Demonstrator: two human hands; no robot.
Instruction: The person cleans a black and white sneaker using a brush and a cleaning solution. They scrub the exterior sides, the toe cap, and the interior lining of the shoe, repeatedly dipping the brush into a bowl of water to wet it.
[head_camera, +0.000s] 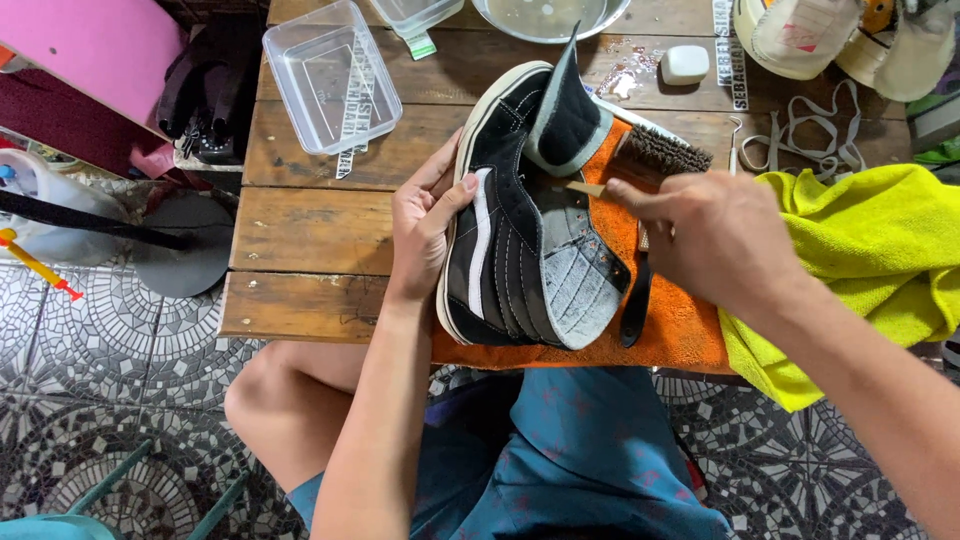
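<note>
**A high-top shoe held steady on an orange cloth**

Head view: the black canvas high-top shoe with a white side stripe (525, 230) lies on its side on the orange cloth (680, 320), at the near edge of the wooden plank table (310, 230). The left hand (425, 225) is closed around the sole side of the shoe, thumb on the stripe; this grip seems to keep the shoe from sliding and turns its open inside upward. The padded tongue stands up and away, so the grey inner lining is exposed. The right hand (715, 240), to the right of the shoe, pinches a thin pale stick-like tool (585, 187) whose tip points into the shoe opening. A wooden brush with dark bristles (665, 150) lies just behind the shoe on the cloth, and a black handle (635, 300) rests beside the heel part. The cloth probably protects the table and catches dirt.

Containers: a clear rectangular plastic box (330, 75) stands left of the shoe and behind it; it looks empty. A metal bowl (550, 15) far behind the shoe holds some water, I think. A white soap-like block (685, 63) lies near the bowl. A yellow-green towel (870, 260) lies to the right of the shoe, and white laces (810, 135) behind the towel.
</note>
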